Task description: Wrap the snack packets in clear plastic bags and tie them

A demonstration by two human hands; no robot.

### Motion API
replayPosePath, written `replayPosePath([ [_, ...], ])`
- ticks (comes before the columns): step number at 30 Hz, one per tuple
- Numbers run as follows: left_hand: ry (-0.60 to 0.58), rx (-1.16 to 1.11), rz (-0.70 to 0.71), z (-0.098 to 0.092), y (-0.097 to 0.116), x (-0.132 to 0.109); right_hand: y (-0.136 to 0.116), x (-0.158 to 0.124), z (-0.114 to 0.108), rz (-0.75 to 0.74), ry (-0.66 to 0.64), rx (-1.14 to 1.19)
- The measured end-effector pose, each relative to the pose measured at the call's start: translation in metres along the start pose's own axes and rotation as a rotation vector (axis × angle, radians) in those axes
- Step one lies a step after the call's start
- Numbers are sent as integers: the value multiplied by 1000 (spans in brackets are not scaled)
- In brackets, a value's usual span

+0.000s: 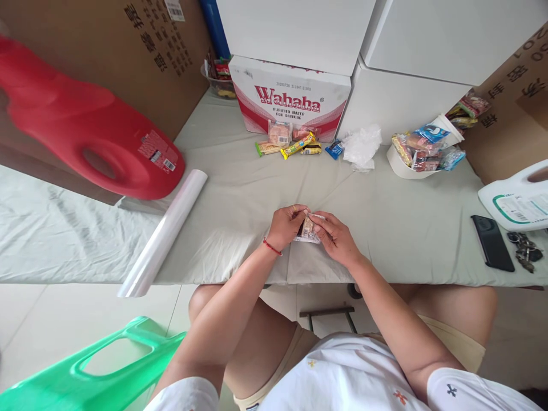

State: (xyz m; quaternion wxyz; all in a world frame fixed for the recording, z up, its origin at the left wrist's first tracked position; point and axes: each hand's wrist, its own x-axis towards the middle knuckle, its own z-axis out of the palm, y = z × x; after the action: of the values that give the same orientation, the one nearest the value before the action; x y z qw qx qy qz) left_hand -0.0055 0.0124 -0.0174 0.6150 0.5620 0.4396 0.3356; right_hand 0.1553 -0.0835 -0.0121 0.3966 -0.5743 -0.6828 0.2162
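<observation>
Just above the cloth-covered table point(240, 228), both hands meet on a small snack packet point(307, 229) with brown and pale printing and a barcode-like patch. My left hand point(287, 227), with a red cord at the wrist, pinches the packet's upper left edge. From the other side, my right hand point(336, 237) pinches its upper right edge, thumb and fingers close to the left fingertips. Part of the packet is hidden behind the fingers. I cannot tell whether its top is torn.
Several wrapped snacks point(298, 146) lie before a Wahaha carton point(291, 97), beside crumpled clear plastic point(362, 145). A white bowl point(400, 162) holds more packets. Left are a plastic roll point(166, 228) and red jug point(85, 125); right, a phone point(492, 242), keys point(526, 251) and white bottle point(518, 200).
</observation>
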Motion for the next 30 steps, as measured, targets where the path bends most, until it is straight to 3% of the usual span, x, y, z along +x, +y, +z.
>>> replayPosePath([
  [4, -7, -40, -15, 1, 2, -1, -9, -5, -6, 60, 11, 130],
  [9, -142, -52, 1, 3, 3, -5, -12, 0, -14, 493, 307, 461],
  [12, -219, -36, 50, 5, 1, -8, -11, 6, -14, 642, 121, 529],
  [14, -232, -36, 65, 6, 0, -9, -9, 7, -12, 649, 10, 530],
  [15, -228, -48, 64, 5, 1, -9, -9, 7, -10, 643, 13, 535],
  [21, -195, -183, -63, -3, 19, -12, -6, 4, -6, 668, 296, 589],
  [24, -312, -138, -163, -6, 25, -13, -2, 3, -6, 658, 376, 553],
  [27, -440, -75, -163, -6, 23, -13, 0, 1, -5, 643, 335, 546],
  [30, -421, -91, -133, -6, 18, -12, 1, -1, -6, 643, 213, 647],
])
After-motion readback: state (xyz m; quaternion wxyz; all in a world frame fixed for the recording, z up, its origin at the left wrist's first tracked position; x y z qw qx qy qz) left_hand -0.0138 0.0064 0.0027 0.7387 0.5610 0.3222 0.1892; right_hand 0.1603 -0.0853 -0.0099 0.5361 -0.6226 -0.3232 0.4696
